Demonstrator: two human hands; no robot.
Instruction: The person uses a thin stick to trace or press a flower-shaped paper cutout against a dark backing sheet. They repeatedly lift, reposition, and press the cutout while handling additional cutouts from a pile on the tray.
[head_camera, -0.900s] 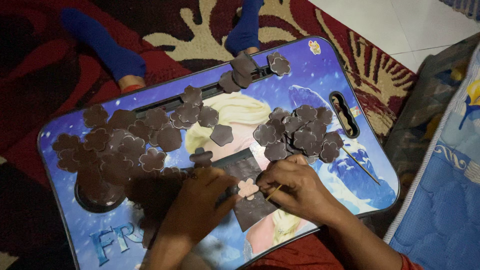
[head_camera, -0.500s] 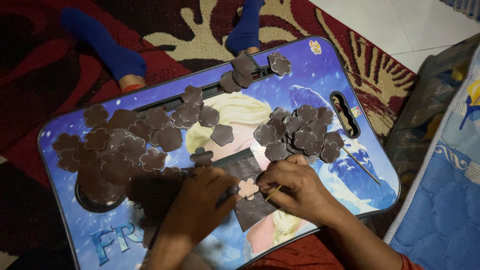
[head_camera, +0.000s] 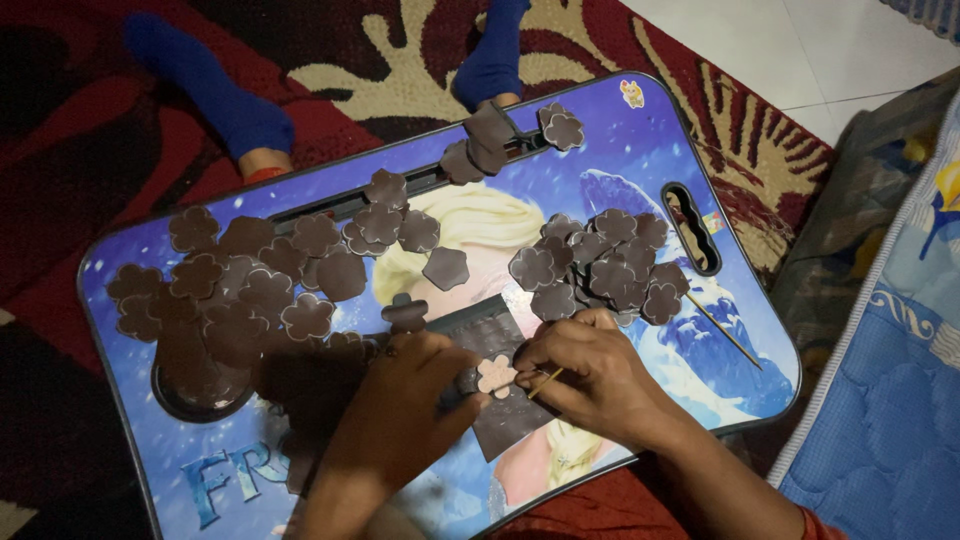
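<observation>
My left hand (head_camera: 400, 405) and my right hand (head_camera: 590, 375) meet over a dark square sheet (head_camera: 505, 425) on a blue printed lap tray (head_camera: 640, 150). Between my fingertips lies a small pale flower-shaped piece (head_camera: 494, 374); my left fingers press at its edge. A thin wooden stick (head_camera: 546, 382) is pinched in my right hand with its tip at the flower. Several dark brown flower-shaped cutouts lie in a heap (head_camera: 600, 265) just beyond my right hand and in a larger spread (head_camera: 240, 290) at the tray's left.
Another thin stick (head_camera: 722, 330) lies on the tray near its right edge, below a handle slot (head_camera: 692, 228). Two feet in blue socks (head_camera: 205, 95) rest on the red patterned rug beyond the tray. A blue quilted mat (head_camera: 890, 400) lies to the right.
Hardly anything has moved. Both hands stay over the pale flower piece, with only slight shifts of the fingers.
</observation>
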